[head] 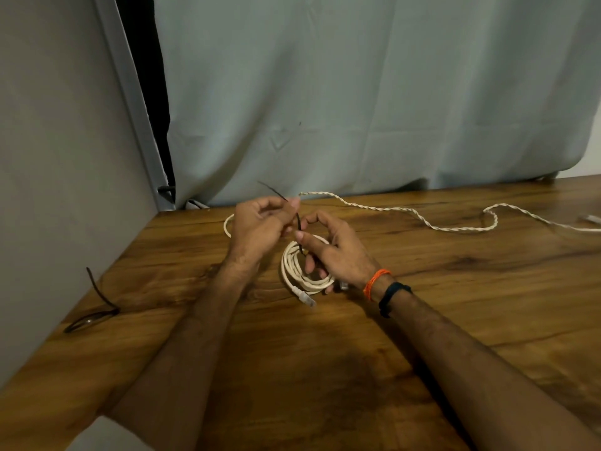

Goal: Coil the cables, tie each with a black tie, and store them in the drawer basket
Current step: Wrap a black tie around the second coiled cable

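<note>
Both forearms reached forward over the wooden tabletop (pixel 325 369). My right wrist carried an orange thread band (pixel 375 282) and, nearer me, a dark strap (pixel 392 296).

My right hand (pixel 338 255) gripped the coiled white cable (pixel 299 271): the lower fingers (pixel 310 264) curled through the coil's middle, the thumb lay across its top, and the index arched above it. One clear plug (pixel 307 300) stuck out of the coil toward me, just below those fingers, resting on the wood.

A black tie (pixel 297 222) ran up from the coil, under my right thumb, to my left hand (pixel 260 226). My left fingers (pixel 292 203) pinched the tie near their tips; its free end poked out past them, up and to the left. The left hand sat just beside the right, the tie bridging the gap.

Left of my left hand, near the tabletop edge, lay a second black tie (pixel 97 307), loosely looped, one end raised.

Beyond both hands, a twisted white cable (pixel 422 219) lay uncoiled, starting just past my left fingertips and winding off to the right. A short white loop (pixel 227 224) showed behind my left hand; I could not tell which cable it belonged to.

Farthest back hung a pale grey-green curtain (pixel 374 92), with a grey wall (pixel 65 125) on the left.
</note>
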